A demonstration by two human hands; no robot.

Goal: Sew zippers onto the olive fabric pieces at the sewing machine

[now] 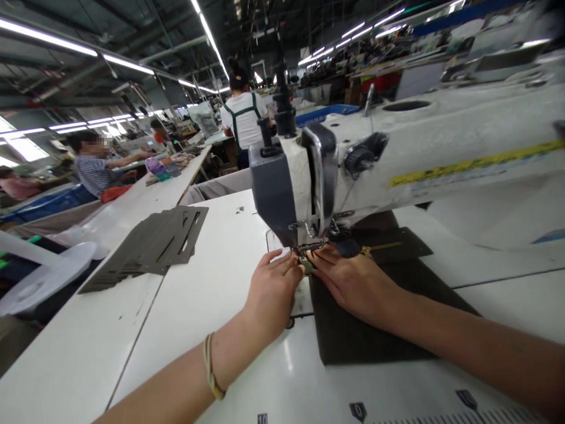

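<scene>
A white industrial sewing machine [432, 141] stands on a white table [207, 282]. A dark olive fabric piece [353, 335] lies flat under its presser foot [309, 247]. My left hand [273, 288] pinches the fabric's left edge just in front of the foot, fingertips together. My right hand [353, 277] lies flat on the fabric, its fingers pressing the cloth right beside the needle. A gold zipper strip [382, 247] runs to the right from the foot across the fabric.
A fanned stack of dark cut fabric pieces [154, 241] lies on the table to the left. A white disc-shaped stand [44, 277] sits at far left. Other people work at benches in the background. A ruler scale [463, 412] runs along the table's near edge.
</scene>
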